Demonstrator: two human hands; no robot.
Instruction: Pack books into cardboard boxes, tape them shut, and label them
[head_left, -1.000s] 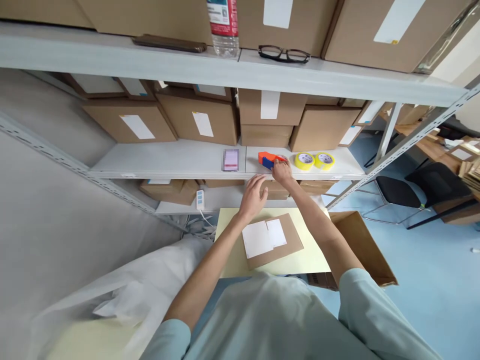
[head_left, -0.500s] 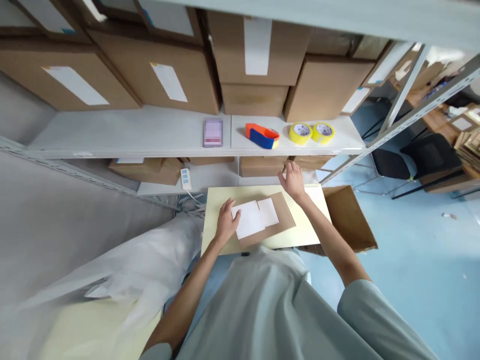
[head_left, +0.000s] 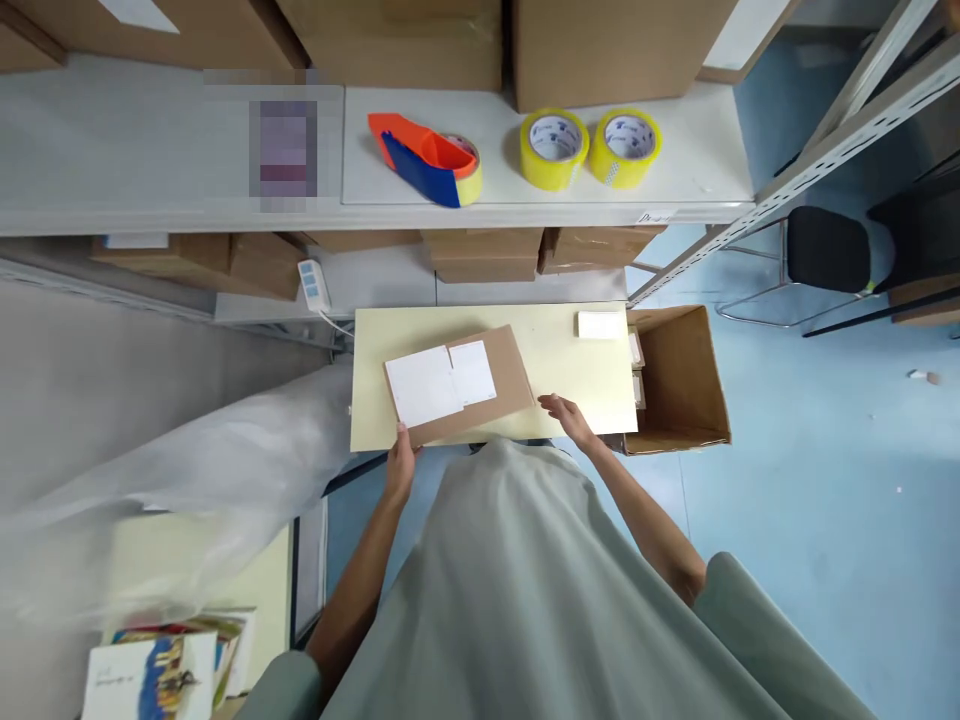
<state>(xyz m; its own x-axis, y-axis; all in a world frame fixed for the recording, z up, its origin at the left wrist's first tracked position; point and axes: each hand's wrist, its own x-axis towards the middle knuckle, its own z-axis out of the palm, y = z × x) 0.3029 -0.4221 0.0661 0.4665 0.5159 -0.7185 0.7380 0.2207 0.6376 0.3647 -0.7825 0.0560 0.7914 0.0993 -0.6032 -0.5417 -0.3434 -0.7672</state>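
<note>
A flat cardboard parcel (head_left: 499, 370) with two white labels (head_left: 427, 385) on its upper face lies aslant on the small cream table (head_left: 577, 370). At its near left corner, my left hand (head_left: 401, 465) grips the edge, thumb on top and the other fingers going underneath. My right hand (head_left: 570, 418) is just off the parcel's right end, its fingers stretched out and nothing in them. A small white block or stack of labels (head_left: 598, 325) rests near the table's far right corner.
The shelf (head_left: 202, 150) ahead carries an orange and blue tape dispenser (head_left: 424, 160), two yellow tape rolls (head_left: 555, 150) and cardboard boxes. An open carton (head_left: 682, 380) stands right of the table. Clear plastic sheeting (head_left: 247, 450) and magazines (head_left: 154, 675) lie to the left.
My left hand has moved from the labels to the parcel's near left corner. My right hand has come back from the table's far side to beside the parcel. The view has shifted.
</note>
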